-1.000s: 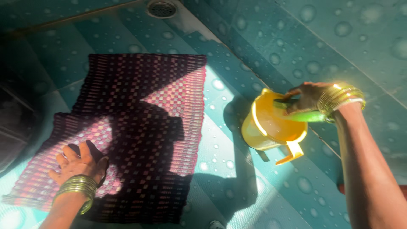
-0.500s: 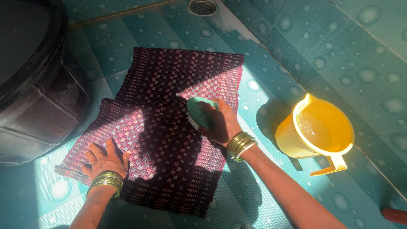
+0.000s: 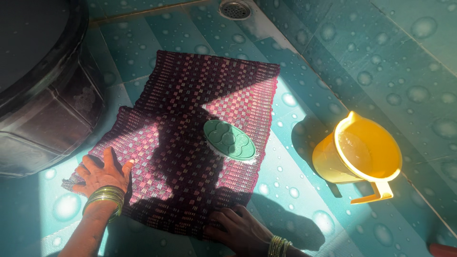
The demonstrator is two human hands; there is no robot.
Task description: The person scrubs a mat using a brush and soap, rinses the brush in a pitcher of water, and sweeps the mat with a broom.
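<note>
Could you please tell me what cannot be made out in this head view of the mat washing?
- Scrub brush: bristles face down on the woven mat, hidden by its own green back.
- Right hand: wrist cut off by the bottom edge.
- Dark tub: cut off at left and top.
- Yellow jug: water level lost in glare.
- Left hand: palm hidden, flat on the mat.

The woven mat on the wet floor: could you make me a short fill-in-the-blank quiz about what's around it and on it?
1. The green scrubbing brush lies on the ____, with no hand on it.
2. The left hand and the right hand both press on the mat's ____ edge.
3. The yellow jug stands on the tiled floor to the mat's ____.
4. Beyond the mat's far edge sits a round metal ____.

Missing words: mat; near; right; drain
</note>
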